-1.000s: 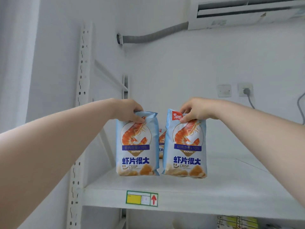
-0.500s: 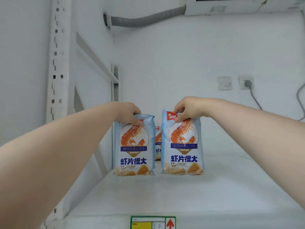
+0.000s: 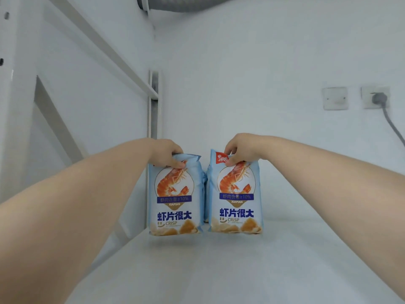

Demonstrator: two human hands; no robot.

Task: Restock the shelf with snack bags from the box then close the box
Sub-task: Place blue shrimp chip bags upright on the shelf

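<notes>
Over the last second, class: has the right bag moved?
Yes: the right bag has gone deeper onto the shelf, nearer the rear bag.

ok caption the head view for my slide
Restocking: left hand pinches the left bag, right hand the right bag, side by side at the shelf.

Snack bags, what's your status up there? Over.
Hands: left hand pinches left bag, right hand pinches right bag, by their tops. Bags upright over shelf, touchdown unclear. Third bag behind, nothing blocking.
</notes>
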